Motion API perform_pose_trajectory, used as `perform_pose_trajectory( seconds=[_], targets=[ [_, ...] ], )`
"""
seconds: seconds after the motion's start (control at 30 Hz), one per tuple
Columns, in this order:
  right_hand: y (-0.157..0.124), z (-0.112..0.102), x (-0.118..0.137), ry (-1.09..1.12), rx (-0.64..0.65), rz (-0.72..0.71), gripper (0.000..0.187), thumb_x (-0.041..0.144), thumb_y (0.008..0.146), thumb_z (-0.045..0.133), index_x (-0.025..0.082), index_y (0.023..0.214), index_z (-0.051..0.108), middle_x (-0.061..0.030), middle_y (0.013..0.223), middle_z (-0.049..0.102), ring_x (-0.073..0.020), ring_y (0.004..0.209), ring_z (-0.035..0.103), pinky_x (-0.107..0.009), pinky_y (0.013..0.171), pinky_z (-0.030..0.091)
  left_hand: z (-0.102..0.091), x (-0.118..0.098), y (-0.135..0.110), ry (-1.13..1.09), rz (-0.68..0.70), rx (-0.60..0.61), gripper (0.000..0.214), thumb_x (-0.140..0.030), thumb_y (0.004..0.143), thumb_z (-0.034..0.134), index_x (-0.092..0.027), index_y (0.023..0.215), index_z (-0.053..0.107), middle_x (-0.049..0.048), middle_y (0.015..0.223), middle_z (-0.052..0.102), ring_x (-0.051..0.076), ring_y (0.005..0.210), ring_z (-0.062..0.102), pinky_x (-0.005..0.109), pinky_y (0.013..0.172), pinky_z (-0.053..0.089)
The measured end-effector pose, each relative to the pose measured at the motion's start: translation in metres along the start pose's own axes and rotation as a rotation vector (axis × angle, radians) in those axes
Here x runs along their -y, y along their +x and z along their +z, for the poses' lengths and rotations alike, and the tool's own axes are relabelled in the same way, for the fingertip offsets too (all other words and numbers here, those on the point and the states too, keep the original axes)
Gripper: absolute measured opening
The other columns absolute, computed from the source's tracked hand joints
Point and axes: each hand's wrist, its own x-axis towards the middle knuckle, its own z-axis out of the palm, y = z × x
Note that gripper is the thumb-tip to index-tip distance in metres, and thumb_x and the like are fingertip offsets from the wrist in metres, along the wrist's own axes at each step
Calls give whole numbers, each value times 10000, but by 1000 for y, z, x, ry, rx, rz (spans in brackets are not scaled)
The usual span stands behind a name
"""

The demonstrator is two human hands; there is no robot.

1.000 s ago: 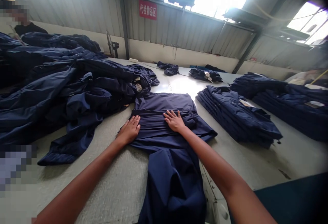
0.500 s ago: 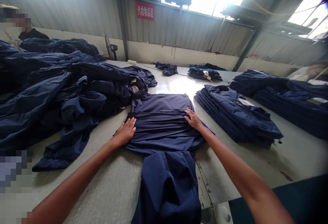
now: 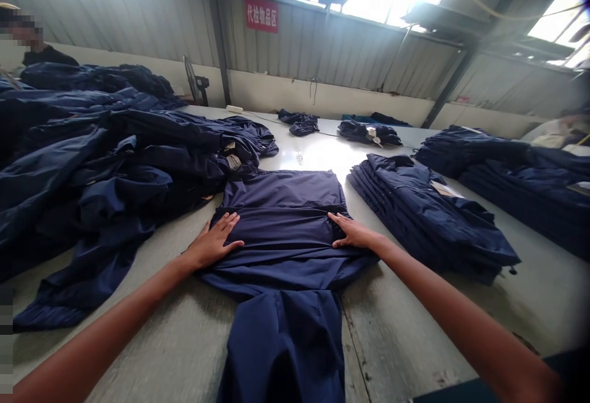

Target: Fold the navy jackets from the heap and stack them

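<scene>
Both hands lie open and flat, palms down, on a navy garment [image 3: 286,231] spread at the centre of a long pale work table [image 3: 396,341], and neither hand is gripping. The left hand [image 3: 212,242] rests at the garment's left side, its fingers spread and pointing toward the upper right. The right hand [image 3: 354,233] rests at the right side, its fingers pointing left. Between them, a folded band of cloth crosses the garment, and its lower part runs down to the bottom edge of the frame. A large heap of navy clothing [image 3: 92,163] lies in loose folds just left of the garment, filling the left of the frame. To the right, a neat stack of folded navy clothing [image 3: 428,219] has a white tag [image 3: 446,190] on top, with a second stack [image 3: 516,182] beyond it. Small navy bundles [image 3: 298,123] lie at the table's far end. A person in a dark top [image 3: 48,57] stands at the upper left, below a red sign [image 3: 260,14] on the metal wall.
</scene>
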Motion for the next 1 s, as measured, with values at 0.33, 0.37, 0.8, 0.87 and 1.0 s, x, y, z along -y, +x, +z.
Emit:
perform_pose_trajectory(
  seconds=[0.33, 0.37, 0.8, 0.87, 1.0],
  targets=[
    [43, -44, 102, -195, -375, -137, 598, 486, 1019, 619, 207, 1541, 533, -122, 1490, 626, -299, 1370, 577, -424, 1163, 444, -55, -63, 41, 94, 30, -109, 686, -542, 1085, 303, -142, 1639, 375, 142, 1705, 334, 320, 1603, 249, 640, 1285, 108],
    [51, -37, 119, -212, -432, -138, 537, 468, 1063, 548, 199, 1528, 541, -116, 1501, 619, -280, 1377, 569, -424, 1167, 435, -51, -72, 47, 102, 28, -143, 659, -502, 1095, 285, -135, 1633, 383, 143, 1707, 330, 319, 1601, 253, 649, 1283, 111],
    [57, 30, 141, -287, -422, -23, 525, 428, 1132, 336, 196, 1576, 491, -128, 1670, 408, -335, 1550, 353, -564, 1246, 270, -14, -75, 53, 29, -85, 32, 614, -473, 1073, 359, -179, 1605, 445, 134, 1677, 391, 335, 1579, 311, 675, 1264, 165],
    [51, 30, 129, -298, -427, 51, 532, 432, 1121, 366, 178, 1567, 504, -154, 1678, 385, -366, 1566, 314, -632, 1255, 198, -17, -70, 48, 29, -85, 9, 605, -462, 1076, 351, -183, 1604, 447, 123, 1680, 390, 325, 1591, 282, 667, 1272, 148],
    [36, 45, 102, -318, -350, 196, 547, 442, 1117, 305, 254, 1612, 441, -94, 1701, 353, -301, 1585, 296, -608, 1273, 194, -4, -67, 27, 60, -83, -119, 586, -447, 1086, 320, -202, 1600, 458, 110, 1691, 376, 315, 1608, 236, 672, 1279, 85]
  ],
)
